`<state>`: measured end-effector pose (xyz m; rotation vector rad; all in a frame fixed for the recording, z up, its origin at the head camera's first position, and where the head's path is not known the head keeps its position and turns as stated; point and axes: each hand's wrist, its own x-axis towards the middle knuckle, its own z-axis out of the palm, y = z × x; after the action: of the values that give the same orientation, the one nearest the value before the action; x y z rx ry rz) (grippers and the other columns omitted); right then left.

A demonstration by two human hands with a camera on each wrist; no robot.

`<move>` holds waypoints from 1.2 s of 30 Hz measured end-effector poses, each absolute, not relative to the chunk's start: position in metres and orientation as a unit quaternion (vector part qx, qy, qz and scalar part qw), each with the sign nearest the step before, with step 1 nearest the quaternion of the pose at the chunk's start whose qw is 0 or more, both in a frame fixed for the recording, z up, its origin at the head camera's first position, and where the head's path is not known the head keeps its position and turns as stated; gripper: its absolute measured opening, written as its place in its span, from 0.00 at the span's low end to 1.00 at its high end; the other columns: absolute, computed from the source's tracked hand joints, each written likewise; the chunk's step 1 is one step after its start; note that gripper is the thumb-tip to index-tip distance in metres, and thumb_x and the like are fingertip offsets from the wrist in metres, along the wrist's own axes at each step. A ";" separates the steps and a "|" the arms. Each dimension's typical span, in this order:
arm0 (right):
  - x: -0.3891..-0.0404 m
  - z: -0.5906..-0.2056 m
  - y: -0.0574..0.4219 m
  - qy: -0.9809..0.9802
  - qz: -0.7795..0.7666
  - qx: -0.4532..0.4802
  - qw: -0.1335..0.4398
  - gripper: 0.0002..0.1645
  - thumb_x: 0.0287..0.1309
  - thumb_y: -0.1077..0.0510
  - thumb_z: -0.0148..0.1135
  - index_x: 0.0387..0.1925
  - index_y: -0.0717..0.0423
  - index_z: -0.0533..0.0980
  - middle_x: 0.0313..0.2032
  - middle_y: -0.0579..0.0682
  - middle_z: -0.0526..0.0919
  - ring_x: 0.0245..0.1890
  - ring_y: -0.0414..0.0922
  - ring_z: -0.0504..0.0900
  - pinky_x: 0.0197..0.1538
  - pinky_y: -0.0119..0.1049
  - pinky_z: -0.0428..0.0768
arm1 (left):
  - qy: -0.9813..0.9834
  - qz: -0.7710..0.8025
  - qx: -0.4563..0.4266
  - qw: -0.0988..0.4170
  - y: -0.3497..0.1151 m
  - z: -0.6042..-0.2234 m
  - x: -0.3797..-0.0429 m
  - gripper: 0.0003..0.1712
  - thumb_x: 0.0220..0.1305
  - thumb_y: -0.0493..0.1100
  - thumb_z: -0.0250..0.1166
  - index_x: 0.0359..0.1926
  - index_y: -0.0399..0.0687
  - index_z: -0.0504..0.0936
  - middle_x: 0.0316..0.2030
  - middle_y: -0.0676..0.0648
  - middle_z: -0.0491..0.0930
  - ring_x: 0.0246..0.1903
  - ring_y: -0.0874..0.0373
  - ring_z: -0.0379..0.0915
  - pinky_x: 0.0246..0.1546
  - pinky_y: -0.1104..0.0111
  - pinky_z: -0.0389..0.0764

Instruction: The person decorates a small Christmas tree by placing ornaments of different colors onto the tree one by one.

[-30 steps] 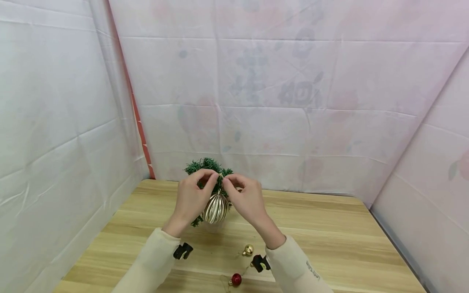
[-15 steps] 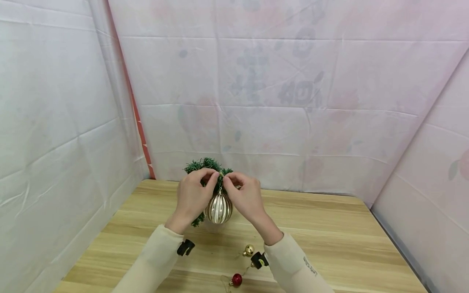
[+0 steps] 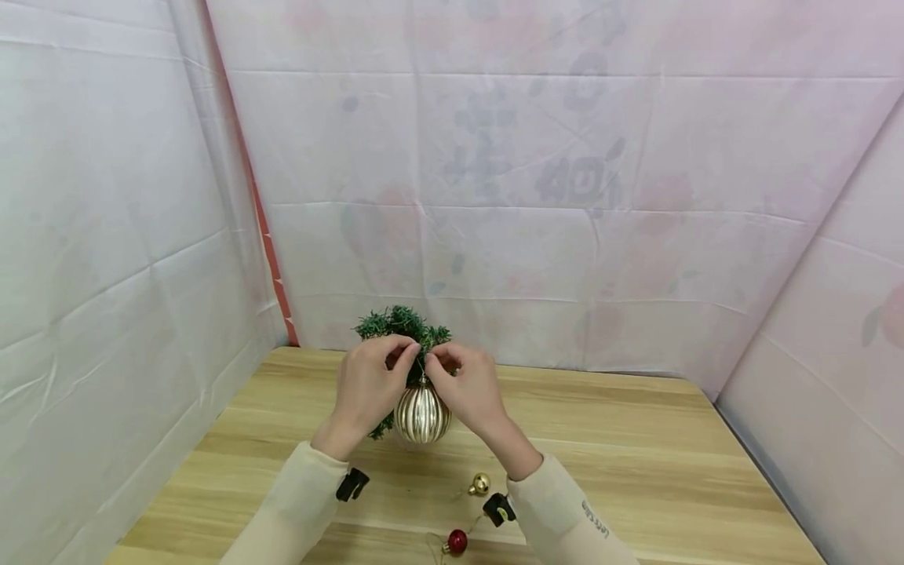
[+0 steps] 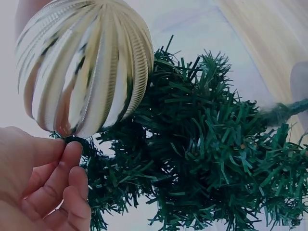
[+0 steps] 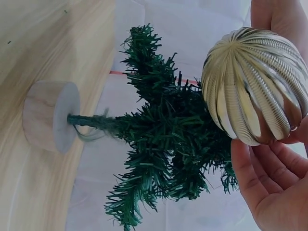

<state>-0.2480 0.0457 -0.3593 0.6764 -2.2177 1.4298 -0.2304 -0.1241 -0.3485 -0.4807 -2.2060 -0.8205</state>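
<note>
One large ribbed gold bauble (image 3: 423, 414): is hanging below both hands, in front of a small green tree (image 5: 159, 120). Left hand (image 3: 373, 384): thumb and forefinger are closing together, apparently pinching the bauble's thin cord (image 3: 423, 369). Right hand (image 3: 469, 388): is likewise pinching, seemingly at the same cord; its fingertips are partly hiding behind the bauble in the right wrist view. Small gold bauble (image 3: 481, 483), red bauble (image 3: 457, 541): are lying on the table (image 3: 600, 439). Risks, as judged: a loosening pinch could be dropping the bauble; a snagging branch could be tangling the cord, or a tug tipping the tree.
</note>
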 end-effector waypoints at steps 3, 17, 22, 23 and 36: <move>-0.248 -0.359 0.046 -0.800 0.506 0.246 0.207 0.08 0.67 0.63 0.65 0.36 0.55 0.89 0.27 0.47 0.88 0.26 0.38 0.83 0.28 0.30 0.77 | -0.858 -0.314 -0.189 0.359 -0.124 -0.349 -0.230 0.06 0.72 0.42 0.70 0.42 0.47 0.92 0.30 0.49 0.88 0.24 0.60 0.77 0.27 0.68 0.75; -0.248 -0.359 0.052 -0.813 0.484 0.252 0.204 0.09 0.68 0.61 0.65 0.40 0.56 0.90 0.29 0.48 0.90 0.30 0.42 0.87 0.36 0.32 0.83 | -0.861 -0.315 -0.205 0.342 -0.120 -0.350 -0.235 0.06 0.70 0.42 0.71 0.42 0.47 0.93 0.31 0.50 0.90 0.25 0.61 0.79 0.34 0.61 0.82; -0.249 -0.361 0.056 -0.813 0.486 0.248 0.202 0.08 0.70 0.60 0.66 0.40 0.55 0.90 0.31 0.47 0.91 0.31 0.42 0.87 0.36 0.34 0.84 | -0.856 -0.322 -0.206 0.349 -0.121 -0.352 -0.235 0.06 0.70 0.42 0.72 0.42 0.47 0.93 0.31 0.51 0.91 0.27 0.61 0.82 0.36 0.61 0.83; -0.249 -0.361 0.056 -0.813 0.488 0.248 0.201 0.08 0.70 0.60 0.66 0.40 0.54 0.90 0.31 0.47 0.90 0.31 0.41 0.87 0.36 0.33 0.84 | -0.854 -0.324 -0.207 0.350 -0.121 -0.353 -0.234 0.06 0.70 0.42 0.72 0.42 0.47 0.93 0.32 0.51 0.91 0.27 0.61 0.82 0.36 0.62 0.83; -0.245 -0.361 0.072 -0.802 0.511 0.224 0.212 0.07 0.70 0.57 0.68 0.40 0.51 0.90 0.33 0.47 0.91 0.34 0.43 0.87 0.34 0.31 0.83 | -0.818 -0.347 -0.187 0.419 -0.131 -0.362 -0.232 0.05 0.69 0.39 0.72 0.41 0.43 0.92 0.30 0.48 0.89 0.28 0.58 0.83 0.30 0.60 0.84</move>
<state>-0.2455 0.0721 -0.3609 0.6228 -2.2269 1.4196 -0.2321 -0.1314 -0.3617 -0.4701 -2.0517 -0.8695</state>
